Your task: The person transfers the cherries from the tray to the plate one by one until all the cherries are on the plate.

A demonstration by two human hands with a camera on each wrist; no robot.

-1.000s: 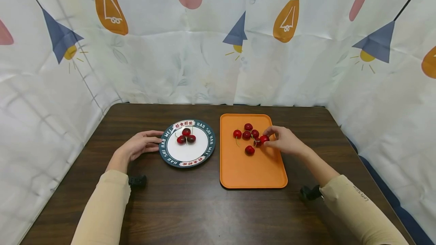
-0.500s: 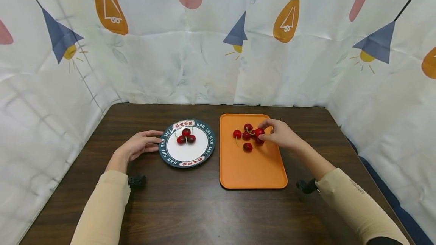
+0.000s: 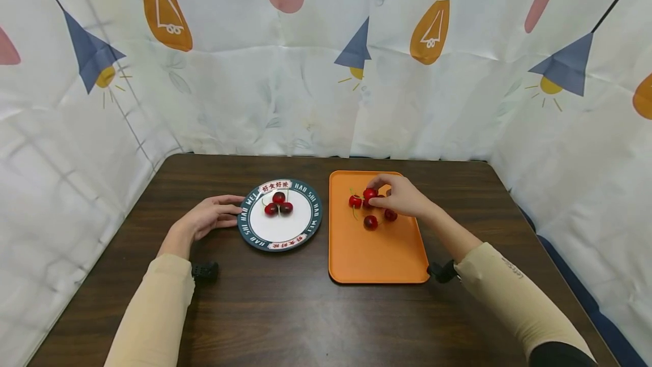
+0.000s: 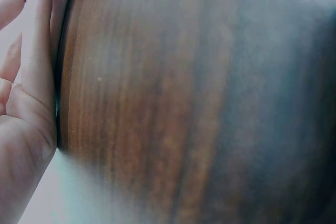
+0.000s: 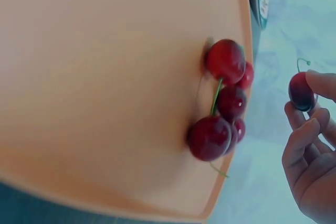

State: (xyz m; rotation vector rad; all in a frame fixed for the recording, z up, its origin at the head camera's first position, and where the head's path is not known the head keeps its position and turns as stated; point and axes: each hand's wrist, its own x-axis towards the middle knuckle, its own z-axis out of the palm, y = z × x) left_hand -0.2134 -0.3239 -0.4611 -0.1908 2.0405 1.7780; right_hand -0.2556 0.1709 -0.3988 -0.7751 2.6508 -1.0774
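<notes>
In the head view, my right hand (image 3: 402, 195) pinches a red cherry (image 3: 369, 193) between thumb and fingertips over the orange tray (image 3: 377, 259). The right wrist view shows that held cherry (image 5: 301, 92) with a short green stem, raised clear of the others. Several loose cherries (image 3: 370, 222) lie on the tray below and beside the hand, some partly hidden by it. To the left, my left hand (image 3: 211, 217) touches the edge of a round plate (image 3: 277, 231) with relaxed fingers. Three dark cherries (image 3: 286, 208) sit together on the plate's white middle.
Plate and tray stand side by side on a dark wooden table (image 3: 285, 310), a strip of wood between them. A patterned white curtain (image 3: 305, 101) surrounds the table at the back and sides. Each wrist wears a black camera mount (image 3: 205, 270).
The right hand has moved left across the tray with the pinched cherry, up from the pile. One loose cherry near the front has shifted slightly left. The left hand stays at the plate.
</notes>
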